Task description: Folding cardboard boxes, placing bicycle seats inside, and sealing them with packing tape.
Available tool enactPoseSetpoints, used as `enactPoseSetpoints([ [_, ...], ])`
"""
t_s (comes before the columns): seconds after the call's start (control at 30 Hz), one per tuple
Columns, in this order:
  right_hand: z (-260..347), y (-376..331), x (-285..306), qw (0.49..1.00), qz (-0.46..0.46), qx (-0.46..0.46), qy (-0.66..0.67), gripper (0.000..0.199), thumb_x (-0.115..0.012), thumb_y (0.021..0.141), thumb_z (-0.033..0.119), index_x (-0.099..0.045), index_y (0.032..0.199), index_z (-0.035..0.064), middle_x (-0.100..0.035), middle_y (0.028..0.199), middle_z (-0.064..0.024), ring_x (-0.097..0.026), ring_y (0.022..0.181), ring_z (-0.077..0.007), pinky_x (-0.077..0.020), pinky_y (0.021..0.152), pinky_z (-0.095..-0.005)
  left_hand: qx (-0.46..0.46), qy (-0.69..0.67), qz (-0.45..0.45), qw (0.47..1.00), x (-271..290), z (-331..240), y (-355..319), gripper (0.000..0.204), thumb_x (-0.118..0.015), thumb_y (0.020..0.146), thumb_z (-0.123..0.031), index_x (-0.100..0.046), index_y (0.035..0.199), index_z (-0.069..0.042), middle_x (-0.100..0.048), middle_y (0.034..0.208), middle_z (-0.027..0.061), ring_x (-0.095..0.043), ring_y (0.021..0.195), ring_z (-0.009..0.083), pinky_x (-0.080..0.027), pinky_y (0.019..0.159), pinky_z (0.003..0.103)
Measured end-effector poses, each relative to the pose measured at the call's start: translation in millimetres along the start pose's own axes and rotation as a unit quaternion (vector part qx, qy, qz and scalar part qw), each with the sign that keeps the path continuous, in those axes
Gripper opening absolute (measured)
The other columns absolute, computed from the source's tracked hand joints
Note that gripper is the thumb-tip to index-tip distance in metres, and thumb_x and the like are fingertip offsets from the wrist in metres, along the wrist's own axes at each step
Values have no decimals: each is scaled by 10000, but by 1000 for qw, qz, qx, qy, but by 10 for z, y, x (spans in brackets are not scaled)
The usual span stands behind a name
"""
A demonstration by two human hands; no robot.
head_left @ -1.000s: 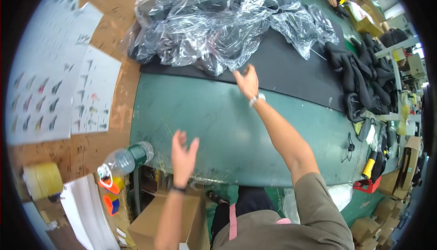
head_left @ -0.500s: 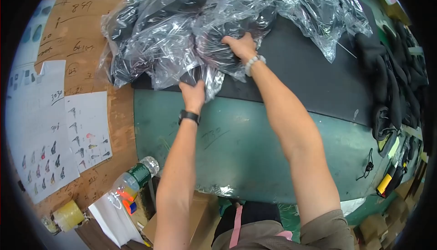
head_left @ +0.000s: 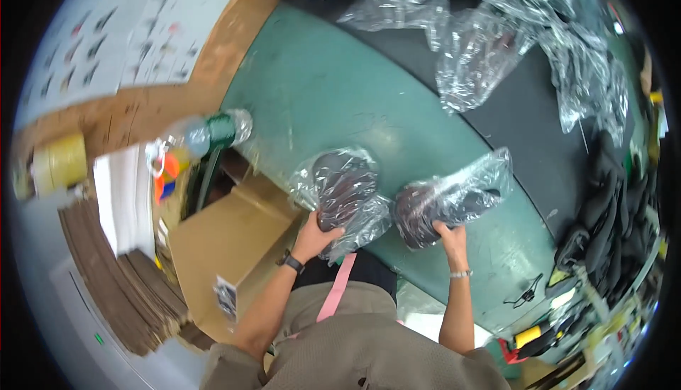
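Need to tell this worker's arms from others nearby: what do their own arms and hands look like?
Both forearms are bare. The left hand has a black watch-like band at the wrist; the right hand has a thin silvery bracelet. Grey-brown short sleeves cover the upper arms.

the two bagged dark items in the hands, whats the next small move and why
Probably set both down on the green table near its front edge. The left hand grips one bagged dark item and the right hand grips the other, both at the table edge close to the body, with the pile of bags far behind.
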State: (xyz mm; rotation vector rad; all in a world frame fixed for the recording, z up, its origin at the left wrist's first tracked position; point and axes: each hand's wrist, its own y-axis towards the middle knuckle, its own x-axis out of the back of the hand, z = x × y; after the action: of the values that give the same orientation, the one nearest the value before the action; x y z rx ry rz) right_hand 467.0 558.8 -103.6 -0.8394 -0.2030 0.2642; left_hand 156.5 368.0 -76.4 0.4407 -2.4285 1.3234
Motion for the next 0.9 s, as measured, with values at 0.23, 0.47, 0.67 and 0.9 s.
enactPoseSetpoints([
  [0.23,-326,536,278,982,-140,98,-83,443,-723,852,244,-601,1166,-43,-636,1054,-75,-585,890,-188,-483,801,-362,-32,-323,121,938,-67,-26,-38,721,-799,755,-240,-480,1334,48,-615,1250,155,-601,1124,258,-459,1004,361],
  [0.47,-556,876,547,986,-133,38,-93,518,-731,791,290,-646,1102,-115,-655,1064,-114,-597,892,-211,-492,850,-368,-135,-191,-48,971,892,261,-1650,880,-825,688,-270,-371,1379,30,-604,1201,228,-620,1086,316,-476,954,357],
  [0.67,-346,492,363,957,-211,79,-183,569,-732,769,362,-665,1049,-129,-673,977,-138,-590,811,-225,-494,797,-402,-79,-71,-340,934,2215,1741,-3626,652,-843,674,-445,-651,1099,10,-699,846,198,-690,740,327,-538,702,384],
  [0.9,66,-2327,-2121,852,-44,438,-284,511,-655,869,209,-533,1265,-91,-618,1120,-146,-564,967,-217,-461,890,-346,183,-95,-412,888,2255,4889,-3511,473,-708,777,-462,-655,888,-5,-682,832,252,-665,831,420,-521,750,486],
])
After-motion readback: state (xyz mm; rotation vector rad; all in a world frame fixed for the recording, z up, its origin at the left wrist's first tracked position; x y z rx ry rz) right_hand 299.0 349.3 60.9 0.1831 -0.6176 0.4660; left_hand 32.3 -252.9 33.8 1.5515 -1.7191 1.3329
